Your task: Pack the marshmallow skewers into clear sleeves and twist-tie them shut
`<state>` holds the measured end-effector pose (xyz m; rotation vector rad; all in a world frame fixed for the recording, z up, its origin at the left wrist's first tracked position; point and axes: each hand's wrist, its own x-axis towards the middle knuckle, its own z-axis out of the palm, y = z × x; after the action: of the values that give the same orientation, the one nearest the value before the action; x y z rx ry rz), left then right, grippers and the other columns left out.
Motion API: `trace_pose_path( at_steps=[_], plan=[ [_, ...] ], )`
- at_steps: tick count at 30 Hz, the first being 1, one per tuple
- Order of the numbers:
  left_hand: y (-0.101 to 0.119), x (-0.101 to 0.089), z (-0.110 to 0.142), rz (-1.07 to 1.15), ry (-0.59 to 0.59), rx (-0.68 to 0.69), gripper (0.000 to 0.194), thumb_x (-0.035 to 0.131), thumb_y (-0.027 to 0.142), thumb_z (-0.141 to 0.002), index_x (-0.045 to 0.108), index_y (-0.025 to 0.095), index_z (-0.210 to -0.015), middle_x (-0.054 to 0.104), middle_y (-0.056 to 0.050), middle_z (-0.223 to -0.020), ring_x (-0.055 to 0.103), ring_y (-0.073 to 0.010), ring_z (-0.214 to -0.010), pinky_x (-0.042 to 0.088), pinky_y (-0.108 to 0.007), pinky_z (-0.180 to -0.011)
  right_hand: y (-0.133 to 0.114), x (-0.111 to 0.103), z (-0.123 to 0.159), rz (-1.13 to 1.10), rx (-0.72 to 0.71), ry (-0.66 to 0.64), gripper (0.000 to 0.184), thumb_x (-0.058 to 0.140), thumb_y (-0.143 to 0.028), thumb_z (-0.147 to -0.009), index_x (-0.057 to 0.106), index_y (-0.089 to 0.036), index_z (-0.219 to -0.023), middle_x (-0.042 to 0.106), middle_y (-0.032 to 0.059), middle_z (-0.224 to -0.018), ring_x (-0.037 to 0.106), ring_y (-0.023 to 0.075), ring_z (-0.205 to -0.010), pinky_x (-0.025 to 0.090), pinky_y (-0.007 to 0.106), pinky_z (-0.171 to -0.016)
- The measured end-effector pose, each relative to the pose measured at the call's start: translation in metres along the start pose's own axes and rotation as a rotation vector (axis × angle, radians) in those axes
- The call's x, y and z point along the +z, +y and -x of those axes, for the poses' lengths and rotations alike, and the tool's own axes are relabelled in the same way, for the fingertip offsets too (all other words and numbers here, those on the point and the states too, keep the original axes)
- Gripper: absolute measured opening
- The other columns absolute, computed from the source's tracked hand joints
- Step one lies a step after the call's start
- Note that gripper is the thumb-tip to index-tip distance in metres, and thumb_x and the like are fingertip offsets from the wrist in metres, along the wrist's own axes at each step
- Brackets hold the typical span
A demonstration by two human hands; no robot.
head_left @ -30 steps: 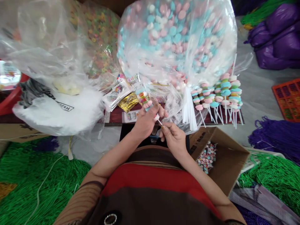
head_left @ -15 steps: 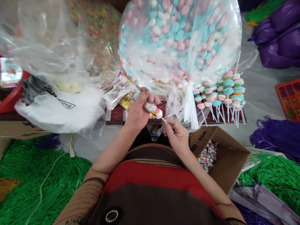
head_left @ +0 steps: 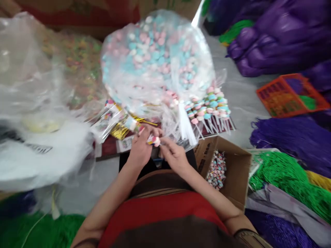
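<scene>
Wrapped in a printed clear sleeve, a marshmallow skewer (head_left: 154, 140) lies across my left hand (head_left: 141, 148), whose fingers are closed around it. My right hand (head_left: 175, 155) pinches the lower end of the skewer, where the white stick comes out; the stick is mostly hidden by fingers and blur. Just beyond my left hand are gold twist ties (head_left: 120, 131) and a stack of printed clear sleeves (head_left: 106, 120). To the right, white sticks (head_left: 186, 125) lie in a bundle beside several unwrapped marshmallow skewers (head_left: 213, 105).
A large clear bag of pastel marshmallows (head_left: 155, 58) stands behind my hands, with a bag of gummy rings (head_left: 82, 69) to its left. A white plastic bag (head_left: 46, 155) sits at left. An open carton (head_left: 234, 172) of wrapped sweets is at lower right, below an orange crate (head_left: 287, 96).
My view has shifted and tilted right, showing more of the floor there. My right hand has come closer to my left at the stick end of the skewer.
</scene>
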<state>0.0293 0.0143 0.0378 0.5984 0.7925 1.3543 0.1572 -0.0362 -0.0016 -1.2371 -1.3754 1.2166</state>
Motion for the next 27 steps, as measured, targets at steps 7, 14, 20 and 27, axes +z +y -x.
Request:
trace_pose_path(
  at_steps=[7,14,20,27],
  plan=[
    [-0.011,-0.006,-0.005,-0.108,-0.086,-0.079,0.058,0.093,0.049,-0.067,0.072,0.029,-0.117,0.078,-0.003,-0.110,0.074,-0.0175,-0.101,0.060,-0.025,-0.082,0.003,0.001,-0.009,-0.006,-0.075,0.132,0.037,0.045,-0.044,-0.104,0.063,-0.022,-0.128,0.060,-0.0042,-0.065,0.048,0.0095,-0.049,0.046,0.024,-0.054],
    [-0.018,-0.005,-0.002,-0.245,0.032,-0.080,0.035,0.088,0.041,-0.075,0.075,0.022,-0.101,0.079,-0.002,-0.098,0.074,-0.0157,-0.092,0.061,-0.026,-0.085,-0.007,-0.014,-0.018,0.303,-0.417,0.146,0.031,0.046,-0.032,-0.104,0.064,-0.021,-0.128,0.079,0.0089,-0.105,0.073,0.0164,-0.082,0.058,0.027,-0.076],
    [-0.013,-0.007,-0.008,-0.240,-0.040,-0.140,0.034,0.093,0.037,-0.068,0.076,0.020,-0.092,0.069,0.003,-0.074,0.061,-0.0096,-0.060,0.060,-0.024,-0.062,-0.017,-0.036,-0.035,0.495,-0.625,0.224,0.029,0.048,-0.026,-0.105,0.071,-0.017,-0.120,0.078,0.0113,-0.114,0.072,0.0161,-0.111,0.056,0.028,-0.101],
    [-0.010,-0.017,-0.005,-0.344,-0.191,-0.298,0.031,0.085,0.042,-0.078,0.066,0.017,-0.076,0.055,0.003,-0.060,0.055,-0.0101,-0.053,0.050,-0.022,-0.048,-0.006,-0.034,-0.043,0.652,-0.566,0.124,0.027,0.049,-0.027,-0.106,0.071,-0.016,-0.118,0.081,0.0069,-0.097,0.075,0.0146,-0.091,0.058,0.027,-0.089]
  ],
)
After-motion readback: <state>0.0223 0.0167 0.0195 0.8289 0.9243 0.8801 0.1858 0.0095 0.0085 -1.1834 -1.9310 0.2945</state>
